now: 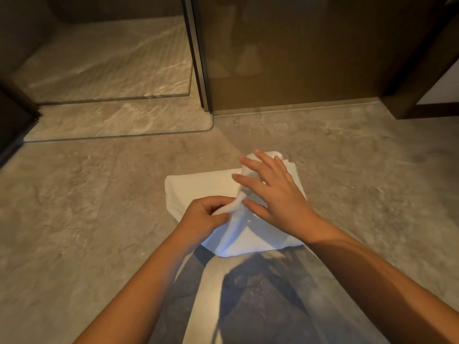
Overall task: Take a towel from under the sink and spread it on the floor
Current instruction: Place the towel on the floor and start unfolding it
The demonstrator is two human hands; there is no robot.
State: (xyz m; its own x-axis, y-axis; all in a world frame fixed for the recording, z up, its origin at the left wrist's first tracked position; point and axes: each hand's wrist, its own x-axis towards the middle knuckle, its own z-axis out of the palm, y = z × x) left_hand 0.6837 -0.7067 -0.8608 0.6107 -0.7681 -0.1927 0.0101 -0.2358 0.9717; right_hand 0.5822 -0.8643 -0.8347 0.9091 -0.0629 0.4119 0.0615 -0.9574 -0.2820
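A white towel (198,187) lies still partly folded on the grey stone floor (99,219), in the middle of the view. My left hand (205,216) pinches a raised fold of the towel near its middle, fingers closed on the cloth. My right hand (275,189) hovers over the towel's right half with the fingers spread, its fingertips at or just above the fabric. The towel's right part is hidden under that hand.
A glass shower panel (196,58) with a low stone step (119,120) stands at the back left. A brown door or wall panel (310,58) runs across the back right. Dark furniture (12,125) juts in at the left edge. Bare floor surrounds the towel.
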